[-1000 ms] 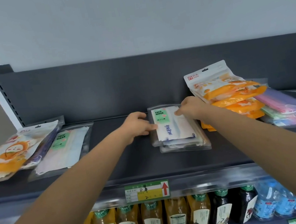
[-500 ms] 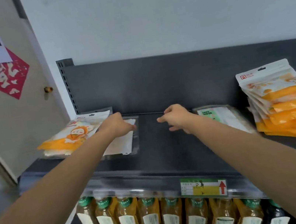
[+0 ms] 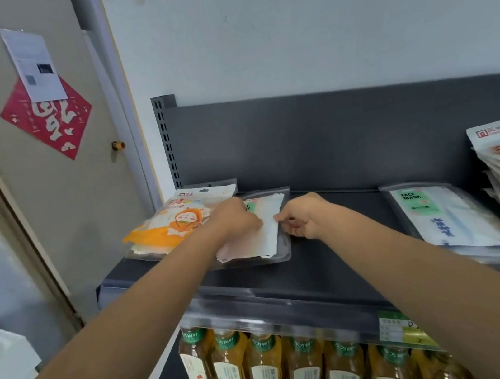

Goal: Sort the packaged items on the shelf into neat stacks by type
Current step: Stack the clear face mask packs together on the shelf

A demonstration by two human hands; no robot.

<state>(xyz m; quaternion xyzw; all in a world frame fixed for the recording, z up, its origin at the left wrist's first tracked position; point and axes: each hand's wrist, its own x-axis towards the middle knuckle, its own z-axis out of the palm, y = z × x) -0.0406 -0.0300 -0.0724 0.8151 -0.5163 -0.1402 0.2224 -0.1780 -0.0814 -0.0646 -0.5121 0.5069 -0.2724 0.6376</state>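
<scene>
On the grey shelf (image 3: 335,257), left of the "FACE MASK" stack (image 3: 443,217), a clear pack (image 3: 267,242) is pinched by left hand (image 3: 234,221) and right hand (image 3: 306,219)

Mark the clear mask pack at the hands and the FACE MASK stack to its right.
clear mask pack (image 3: 261,246): head view, pale insert near its front.
FACE MASK stack (image 3: 417,200): head view, green label of top pack.

Seen through one wide-angle head-worn camera only, standing close at the front of the dark shelf (image 3: 289,281), within arm's reach, facing forward and down onto its left end. Door (image 3: 48,205) at 10 o'clock, wall (image 3: 313,15) at 12 o'clock, lower tier of bottles (image 3: 299,374) at 6 o'clock, near the bottom edge
</scene>
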